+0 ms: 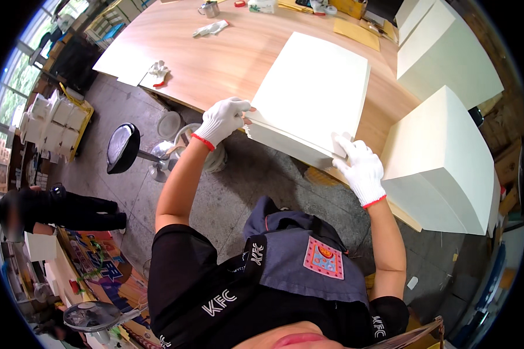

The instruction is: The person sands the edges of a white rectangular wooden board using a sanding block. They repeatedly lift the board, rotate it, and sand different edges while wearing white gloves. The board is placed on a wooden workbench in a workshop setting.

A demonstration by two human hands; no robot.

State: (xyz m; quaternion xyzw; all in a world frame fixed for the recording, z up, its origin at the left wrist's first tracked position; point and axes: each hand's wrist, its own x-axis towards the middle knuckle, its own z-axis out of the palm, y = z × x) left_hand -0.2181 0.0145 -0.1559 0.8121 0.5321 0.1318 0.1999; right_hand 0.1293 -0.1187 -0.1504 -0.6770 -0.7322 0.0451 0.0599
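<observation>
both hands are wearing white knit gloves with red cuffs and they're gripping a thick stack of cream paper sheets (311, 96) at the near edge of the wooden table (227, 58). the left hand (222, 119) is pinching the stack's near left corner, thumb on top, fingers curling underneath. the right hand (362, 168) is clamping the near right corner the same way. the stack is sitting angled on the table with its near edge hanging out past the table edge, over the concrete floor.

what i'd worry about: that overhanging edge is only being held at the two corners, so the middle sheets could sag or fan out, and knit gloves on smooth paper could slip. if the grip loosens, the lower sheets are probably sliding off onto the floor. there's also a taller cream paper pile (442, 157) just beside the right hand, so swinging the stack that way could bump it and knock its edges out of line. a spare pair of gloves (211, 28) is lying further up the table, well apart.
</observation>
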